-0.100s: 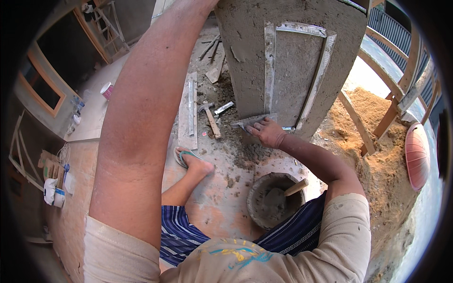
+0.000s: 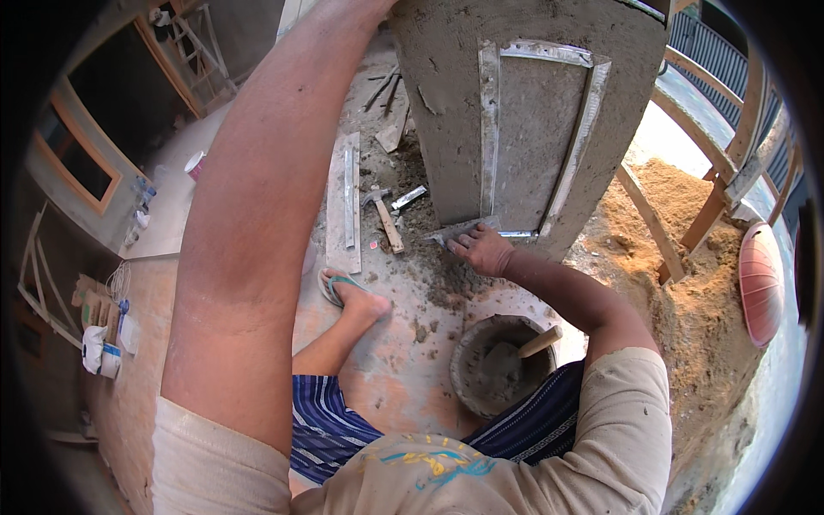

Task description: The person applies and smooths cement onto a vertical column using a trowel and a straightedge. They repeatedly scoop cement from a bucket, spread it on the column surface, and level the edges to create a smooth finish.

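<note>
Grey trowel (image 2: 455, 230) in fingers (image 2: 462, 245), shirt print (image 2: 436, 465)

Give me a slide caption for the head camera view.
Right hand holds a flat trowel at the base of a grey pillar, near a bucket with a wooden handle sticking out.

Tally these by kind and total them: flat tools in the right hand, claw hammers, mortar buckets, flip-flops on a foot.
Flat tool in the right hand: 1
Claw hammer: 1
Mortar bucket: 1
Flip-flop: 1
Total: 4
</note>
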`<act>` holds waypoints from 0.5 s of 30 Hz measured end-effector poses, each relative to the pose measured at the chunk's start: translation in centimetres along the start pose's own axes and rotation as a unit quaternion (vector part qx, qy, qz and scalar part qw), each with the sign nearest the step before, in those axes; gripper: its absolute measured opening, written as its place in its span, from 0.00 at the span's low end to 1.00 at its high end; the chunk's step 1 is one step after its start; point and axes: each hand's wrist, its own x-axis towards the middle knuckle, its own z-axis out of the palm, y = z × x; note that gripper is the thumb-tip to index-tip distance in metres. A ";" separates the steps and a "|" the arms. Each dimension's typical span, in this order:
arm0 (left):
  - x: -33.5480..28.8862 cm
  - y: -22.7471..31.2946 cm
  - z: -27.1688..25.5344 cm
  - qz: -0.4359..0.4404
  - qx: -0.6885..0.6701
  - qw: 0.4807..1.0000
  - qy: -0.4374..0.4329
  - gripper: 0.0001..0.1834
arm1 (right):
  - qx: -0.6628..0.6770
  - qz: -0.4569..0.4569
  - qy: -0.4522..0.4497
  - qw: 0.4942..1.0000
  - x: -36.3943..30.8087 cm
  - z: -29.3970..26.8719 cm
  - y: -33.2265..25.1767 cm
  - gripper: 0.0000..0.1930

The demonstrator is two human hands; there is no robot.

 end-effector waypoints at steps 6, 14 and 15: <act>0.7 -1.7 1.7 0.010 -0.027 1.000 -0.009 0.48 | -0.006 0.053 0.051 0.997 -1.3 1.6 0.4 0.21; 0.9 -1.2 1.1 -0.038 -0.024 0.999 0.001 0.48 | -0.020 0.085 0.128 0.988 1.4 -5.5 2.3 0.25; 0.9 -1.0 0.9 -0.047 -0.021 0.999 -0.004 0.48 | -0.022 0.092 0.141 0.986 1.6 -6.3 2.7 0.26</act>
